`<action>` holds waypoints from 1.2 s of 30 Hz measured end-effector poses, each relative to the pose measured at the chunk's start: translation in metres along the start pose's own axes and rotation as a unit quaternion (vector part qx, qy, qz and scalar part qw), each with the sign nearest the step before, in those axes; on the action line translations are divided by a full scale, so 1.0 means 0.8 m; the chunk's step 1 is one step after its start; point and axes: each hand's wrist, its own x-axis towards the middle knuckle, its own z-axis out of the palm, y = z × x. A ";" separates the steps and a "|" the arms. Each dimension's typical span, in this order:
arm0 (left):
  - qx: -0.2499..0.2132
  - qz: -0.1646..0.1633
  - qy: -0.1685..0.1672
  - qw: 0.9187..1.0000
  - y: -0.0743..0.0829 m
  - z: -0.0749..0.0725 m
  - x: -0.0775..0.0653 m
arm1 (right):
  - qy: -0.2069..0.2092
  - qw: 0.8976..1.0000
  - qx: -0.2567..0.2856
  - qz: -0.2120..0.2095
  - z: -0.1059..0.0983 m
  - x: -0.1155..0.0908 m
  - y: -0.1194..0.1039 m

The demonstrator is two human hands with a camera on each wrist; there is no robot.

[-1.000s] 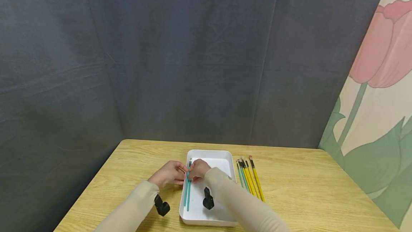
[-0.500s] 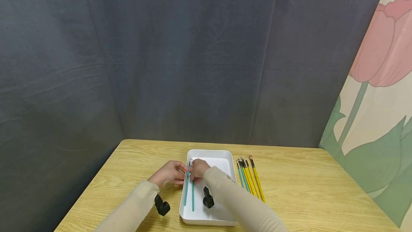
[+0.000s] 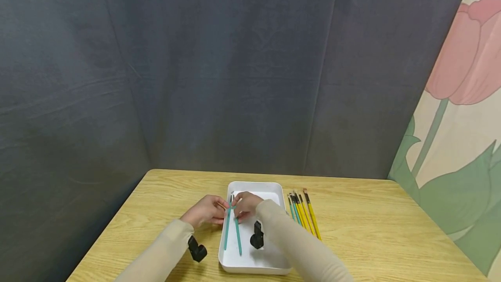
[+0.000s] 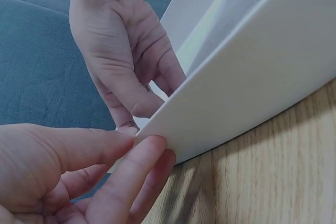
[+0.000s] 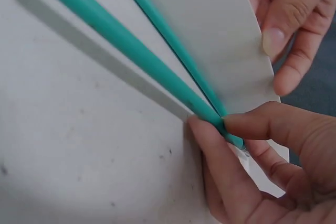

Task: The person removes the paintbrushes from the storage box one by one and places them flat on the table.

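A white tray stands on the table. Over its left half, my right hand pinches a teal paintbrush between thumb and fingertips near the ferrule. The handle slants toward me, casting a shadow on the tray floor in the right wrist view. Along the left wall lies a second teal paintbrush, touching or nearly touching the held one by the fingertips. My left hand holds the tray's left rim, its fingertips against the outer wall in the left wrist view. The held brush's tip is mostly hidden by fingers.
Right of the tray, several yellow paintbrushes and teal paintbrushes lie side by side on the wooden table, bristles pointing away. My right sleeve covers part of the tray's right side. A dark curtain hangs behind.
The held teal brush's handle end has swung right, away from the other teal brush. My right hand has shifted slightly right. The left hand has stayed at the rim.
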 end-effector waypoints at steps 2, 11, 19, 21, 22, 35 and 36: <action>0.000 -0.005 0.003 1.000 0.001 0.000 0.001 | -0.007 1.000 0.015 0.004 -0.003 -0.001 0.000; -0.004 -0.010 0.009 1.000 0.002 0.000 0.001 | -0.044 0.996 0.076 0.008 -0.019 -0.003 0.006; 0.004 -0.015 0.013 1.000 0.002 0.001 0.000 | -0.067 0.991 0.117 -0.013 -0.044 -0.014 0.001; 0.003 -0.015 0.015 1.000 0.002 0.001 0.000 | -0.068 0.989 0.132 -0.019 -0.055 -0.019 -0.001; 0.003 -0.016 0.016 1.000 0.002 0.002 0.000 | -0.069 0.987 0.142 -0.021 -0.061 -0.022 -0.002; 0.005 -0.009 0.015 1.000 0.000 0.005 0.005 | -0.080 0.982 0.158 -0.067 -0.155 -0.061 0.022; 0.005 -0.009 0.015 1.000 0.001 0.005 0.004 | -0.083 0.982 0.156 -0.074 -0.162 -0.064 0.026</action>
